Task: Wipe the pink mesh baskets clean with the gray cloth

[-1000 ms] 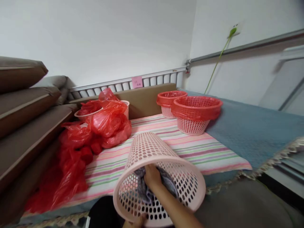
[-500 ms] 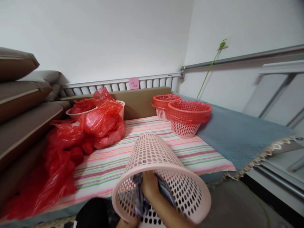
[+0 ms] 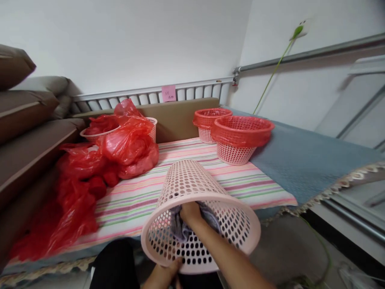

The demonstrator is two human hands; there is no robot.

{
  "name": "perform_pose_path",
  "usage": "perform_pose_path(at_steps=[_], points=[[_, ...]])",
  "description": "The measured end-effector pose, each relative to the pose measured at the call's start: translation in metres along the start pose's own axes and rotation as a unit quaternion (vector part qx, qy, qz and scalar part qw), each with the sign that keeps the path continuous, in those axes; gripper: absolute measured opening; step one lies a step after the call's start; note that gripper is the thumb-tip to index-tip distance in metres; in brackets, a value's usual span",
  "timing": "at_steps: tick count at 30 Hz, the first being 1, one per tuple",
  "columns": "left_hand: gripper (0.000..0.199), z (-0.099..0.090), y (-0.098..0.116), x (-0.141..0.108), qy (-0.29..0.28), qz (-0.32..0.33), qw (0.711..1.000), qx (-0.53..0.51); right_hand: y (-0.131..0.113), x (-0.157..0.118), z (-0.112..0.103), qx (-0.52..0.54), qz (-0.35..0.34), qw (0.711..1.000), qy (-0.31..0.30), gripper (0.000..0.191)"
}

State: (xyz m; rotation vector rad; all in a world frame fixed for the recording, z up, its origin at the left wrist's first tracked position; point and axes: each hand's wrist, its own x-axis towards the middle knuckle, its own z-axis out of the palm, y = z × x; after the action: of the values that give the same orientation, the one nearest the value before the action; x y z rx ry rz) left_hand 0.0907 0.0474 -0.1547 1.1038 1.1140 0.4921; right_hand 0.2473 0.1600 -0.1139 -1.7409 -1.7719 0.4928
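A pale pink basket (image 3: 188, 178) lies tipped on its side at the near edge of the striped cloth (image 3: 129, 204), its wide mouth turned toward the wearer and its narrower end pointing away. Inside it are the right hand (image 3: 191, 212) and a bunched grey cloth (image 3: 179, 228). That hand's grip is closed on the grey cloth, near the upper inside wall, though the fingertips are hidden. The left hand (image 3: 171, 267) has its grip closed on the lower rim, thumb over the edge.

Farther back to the right stand two upright baskets, the nearer lined basket (image 3: 236, 154) and the farther lined basket (image 3: 205, 134) — each with a red plastic liner folded over its rim. On the left, red plastic bags (image 3: 126, 146) are heaped beside and over a pale basket (image 3: 89, 135), red plastic filling its mouth; another pale basket (image 3: 152, 130) shows partly behind them.

The tipped basket is smooth-rimmed and perforated all round — the holes rounded on the outer wall, larger-looking near the mouth. The grey cloth looks soft, crumpled and faintly purplish.
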Motion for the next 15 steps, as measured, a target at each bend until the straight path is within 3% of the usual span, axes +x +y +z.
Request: perform_pose_path(at_steps=[4, 8, 11, 15], points=[[0.073, 0.001, 0.009, -0.006, 0.018, 0.027, 0.999, 0.006, -0.012, -0.068, -0.005, -0.060, -0.040, 0.997, -0.040, 0.043], [0.066, -0.002, 0.015, -0.006, 0.046, 0.129, 0.991, -0.001, -0.016, -0.123, -0.007, -0.115, -0.060, 0.987, -0.092, 0.045], [0.062, -0.004, 0.022, -0.006, 0.051, 0.187, 0.981, -0.001, -0.017, -0.134, -0.007, -0.129, -0.044, 0.986, -0.097, 0.044], [0.054, -0.002, 0.041, -0.013, 0.059, 0.183, 0.981, 0.016, -0.021, -0.111, -0.004, -0.149, -0.027, 0.986, -0.069, 0.045]])
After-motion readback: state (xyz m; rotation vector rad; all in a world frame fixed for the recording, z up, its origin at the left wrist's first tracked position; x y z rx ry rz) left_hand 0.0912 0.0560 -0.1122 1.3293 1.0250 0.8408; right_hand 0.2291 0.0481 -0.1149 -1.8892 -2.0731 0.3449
